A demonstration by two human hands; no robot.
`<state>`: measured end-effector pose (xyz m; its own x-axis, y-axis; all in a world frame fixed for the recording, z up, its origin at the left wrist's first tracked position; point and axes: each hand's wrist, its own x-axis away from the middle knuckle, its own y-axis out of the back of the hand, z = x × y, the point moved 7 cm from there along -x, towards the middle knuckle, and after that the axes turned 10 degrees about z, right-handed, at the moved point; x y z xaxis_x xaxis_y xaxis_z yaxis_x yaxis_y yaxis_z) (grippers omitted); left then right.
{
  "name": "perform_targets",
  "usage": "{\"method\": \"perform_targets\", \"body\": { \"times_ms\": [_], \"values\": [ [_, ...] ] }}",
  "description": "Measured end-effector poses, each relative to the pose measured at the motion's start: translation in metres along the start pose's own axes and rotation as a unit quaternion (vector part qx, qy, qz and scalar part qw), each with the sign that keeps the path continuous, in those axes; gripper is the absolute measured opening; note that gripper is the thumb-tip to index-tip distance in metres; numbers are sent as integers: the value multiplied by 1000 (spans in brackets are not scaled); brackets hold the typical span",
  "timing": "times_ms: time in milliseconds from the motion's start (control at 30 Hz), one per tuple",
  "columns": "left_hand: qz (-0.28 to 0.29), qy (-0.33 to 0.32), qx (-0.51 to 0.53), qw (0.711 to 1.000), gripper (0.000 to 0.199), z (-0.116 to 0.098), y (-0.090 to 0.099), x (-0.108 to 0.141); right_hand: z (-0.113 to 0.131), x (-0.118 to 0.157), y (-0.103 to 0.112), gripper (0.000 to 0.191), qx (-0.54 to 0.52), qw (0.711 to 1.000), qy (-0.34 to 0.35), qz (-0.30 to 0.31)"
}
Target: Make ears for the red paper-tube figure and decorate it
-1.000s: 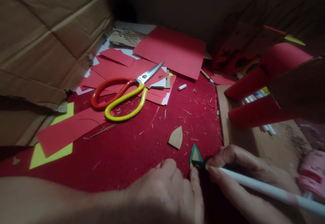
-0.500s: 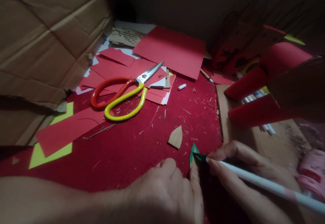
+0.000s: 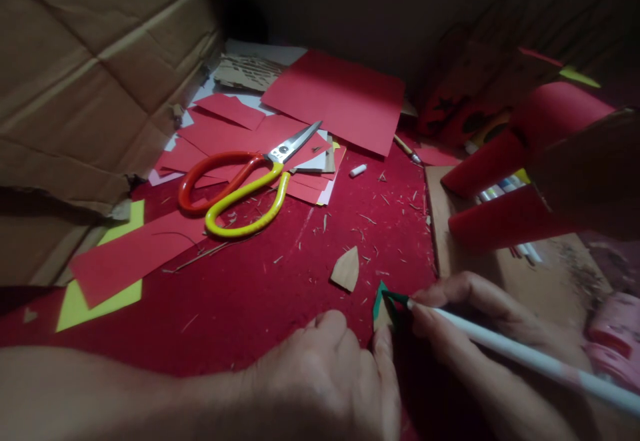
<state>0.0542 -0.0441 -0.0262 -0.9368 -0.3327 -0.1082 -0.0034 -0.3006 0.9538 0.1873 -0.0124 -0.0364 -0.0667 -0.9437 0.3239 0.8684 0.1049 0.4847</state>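
Note:
My left hand (image 3: pixel 330 374) is closed at the bottom centre, its fingertip pressing the lower end of a small pointed cardboard piece (image 3: pixel 384 314) against the red surface. Green colour runs along that piece's edges near its tip. At the lower right, my right hand (image 3: pixel 480 341) pinches a white marker (image 3: pixel 520 358), whose dark green tip touches the upper part of the piece. Another small cardboard piece (image 3: pixel 346 269), uncoloured, lies just up and to the left.
Scissors (image 3: pixel 250 191) with red and yellow handles rest partly on red paper scraps (image 3: pixel 220 135). Cardboard walls (image 3: pixel 95 87) rise at left. Red paper rolls (image 3: pixel 495 217) and a pink object (image 3: pixel 617 337) stand at right. A small white cap (image 3: pixel 358 171) lies near the centre.
The marker tip has moved slightly up along the piece, and my right hand has shifted a little with it. My left hand has barely moved.

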Motion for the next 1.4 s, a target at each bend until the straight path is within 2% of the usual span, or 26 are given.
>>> {"method": "perform_targets", "body": {
  "times_ms": [100,167,367,567,667,867,933,1000,1067,1100,1167,1233,1267,1400],
  "values": [
    [24,-13,11,1000,36,-2,-3,0,-5,-2,4,27,-54,998,-3,13],
    [20,-13,9,1000,37,-3,-3,0,-5,-2,6,26,-74,997,6,15],
    [13,4,1,1000,36,-3,-1,1,0,2,5,20,-91,995,36,-34],
    [22,-6,8,1000,41,0,2,0,6,9,5,14,-56,996,37,-52],
    [15,-12,15,1000,40,2,5,1,9,8,9,10,-19,996,68,-54],
    [4,-22,30,999,36,0,4,2,15,3,9,12,57,992,114,3],
    [-14,-7,39,999,33,4,4,2,14,2,7,14,52,993,102,17],
    [-65,17,48,997,33,13,10,2,10,3,5,15,25,996,82,30],
    [-122,40,80,989,32,28,20,3,5,4,2,16,-13,998,57,33],
    [-126,49,119,984,31,37,22,2,4,4,1,17,-27,998,48,30],
    [-88,67,198,974,27,57,22,-2,2,5,0,18,-40,998,37,24],
    [-8,89,265,960,23,74,15,-8,3,6,-1,19,-48,998,33,25],
    [15,93,290,952,23,81,13,-9,4,6,-2,19,-55,998,33,27],
    [41,42,334,941,22,91,5,-16,9,7,-3,19,-78,996,34,32]
  ]
}}
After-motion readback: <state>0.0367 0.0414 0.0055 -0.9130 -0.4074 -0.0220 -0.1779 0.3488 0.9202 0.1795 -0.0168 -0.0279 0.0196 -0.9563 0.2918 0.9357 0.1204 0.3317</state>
